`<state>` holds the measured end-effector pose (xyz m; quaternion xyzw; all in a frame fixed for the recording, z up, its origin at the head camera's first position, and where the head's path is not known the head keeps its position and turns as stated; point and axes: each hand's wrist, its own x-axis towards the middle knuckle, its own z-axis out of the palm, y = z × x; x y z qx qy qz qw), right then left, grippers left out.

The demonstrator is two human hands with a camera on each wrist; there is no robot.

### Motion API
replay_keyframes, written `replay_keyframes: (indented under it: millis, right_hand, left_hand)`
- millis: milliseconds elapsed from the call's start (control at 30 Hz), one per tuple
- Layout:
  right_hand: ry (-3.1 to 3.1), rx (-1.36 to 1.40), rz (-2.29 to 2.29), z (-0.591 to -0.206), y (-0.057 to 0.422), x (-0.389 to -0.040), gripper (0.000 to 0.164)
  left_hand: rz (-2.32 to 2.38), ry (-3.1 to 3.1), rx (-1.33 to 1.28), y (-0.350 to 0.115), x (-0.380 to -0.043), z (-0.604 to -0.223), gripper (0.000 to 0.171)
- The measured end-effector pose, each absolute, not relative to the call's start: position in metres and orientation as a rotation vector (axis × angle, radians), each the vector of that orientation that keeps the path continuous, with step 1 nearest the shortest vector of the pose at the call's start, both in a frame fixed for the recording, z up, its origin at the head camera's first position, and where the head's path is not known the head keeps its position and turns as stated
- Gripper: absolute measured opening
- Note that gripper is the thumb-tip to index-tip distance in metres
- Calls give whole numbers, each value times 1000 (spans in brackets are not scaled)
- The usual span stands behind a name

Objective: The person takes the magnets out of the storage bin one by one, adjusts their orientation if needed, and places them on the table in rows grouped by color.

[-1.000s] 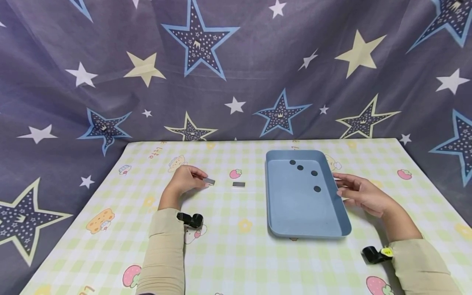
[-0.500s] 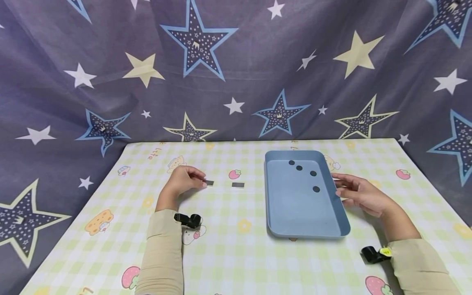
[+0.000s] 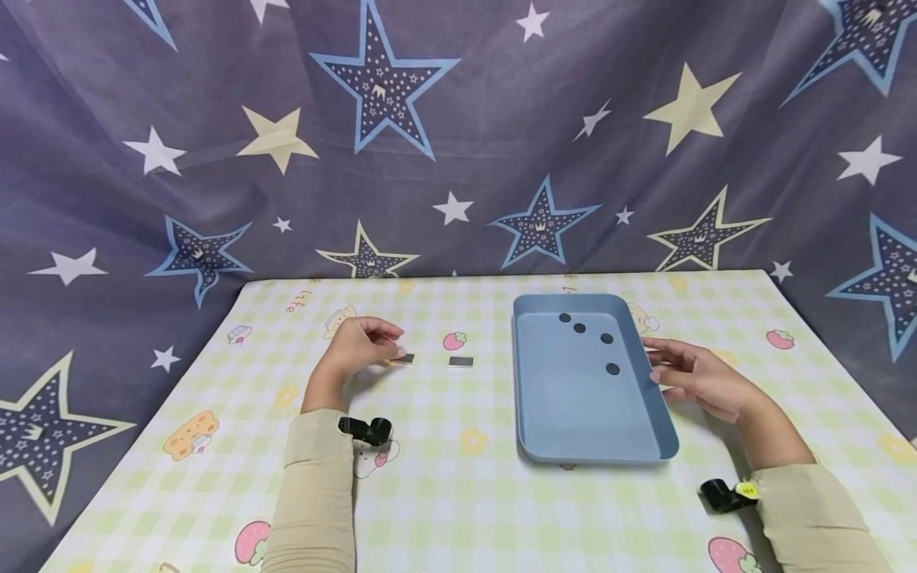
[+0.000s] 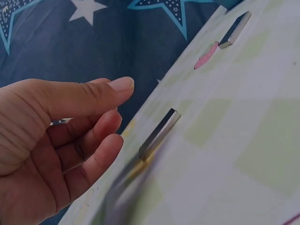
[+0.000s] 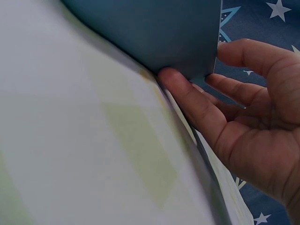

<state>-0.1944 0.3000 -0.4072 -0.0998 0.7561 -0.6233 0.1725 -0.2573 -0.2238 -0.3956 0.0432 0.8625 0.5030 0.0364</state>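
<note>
My left hand (image 3: 360,344) hovers over the cloth-covered table with fingers loosely bent and nothing between them. Just below its fingertips lies a small rectangular metal bar (image 4: 159,134), dark on top and silver along the side; the left wrist view shows a gap between hand and bar. Further right lies a second such bar (image 3: 461,362). My right hand (image 5: 234,103) rests its fingertips against the right wall of a blue-grey rectangular tray (image 3: 587,414). Inside the tray are several small dark discs (image 3: 606,339).
A checked tablecloth (image 3: 430,493) with printed strawberries and flowers covers the table. Behind it hangs a dark star-patterned curtain (image 3: 458,159). Each wrist carries a small black camera, the left one (image 3: 365,430) on the sleeve's edge.
My left hand has lowered the metal bar to the cloth and let it go, its fingers parting from it. My right hand and the tray stay in place.
</note>
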Motion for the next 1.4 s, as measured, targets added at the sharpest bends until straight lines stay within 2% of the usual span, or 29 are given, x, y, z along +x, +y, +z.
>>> replay_keyframes:
  millis: [633,867,1400]
  right_hand:
    - [2141,-309,-1771,-407,298,-194,69]
    - [2141,-314,-1771,-406,298,-194,69]
    - [2140,-319,-1770,-405,298,-193,69]
  left_hand:
    - [1698,2577,266,-188,-254,-379,30]
    - [1833,2511,281,-175,-252,-375,22]
    - [1997,2516,389,-139,-249,-374,23]
